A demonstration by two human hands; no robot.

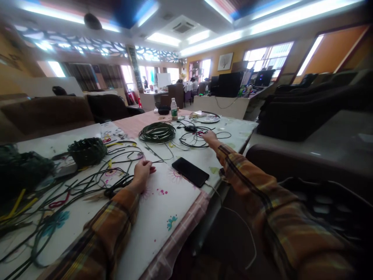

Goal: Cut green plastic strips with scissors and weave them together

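My left hand (142, 173) is over the near part of the table, its fingers curled together; what they hold, if anything, I cannot make out. Scissors (97, 196) with dark handles lie just left of that wrist. My right hand (210, 138) reaches forward with its fingertips close together at a small red piece (199, 133) among loosely looped dark strips (186, 143); whether it grips the red piece is unclear. Between my hands lies a black phone (190, 171) with a white cable plugged in. Beyond it rests a coil of dark green strip (157, 132).
At left stand a woven dark green basket (87, 151) and a larger dark green woven heap (23, 171). Loose strips (96, 175) spread across the left side. A plastic bottle (174, 109) stands at the far end. A dark chair (320, 202) is at right.
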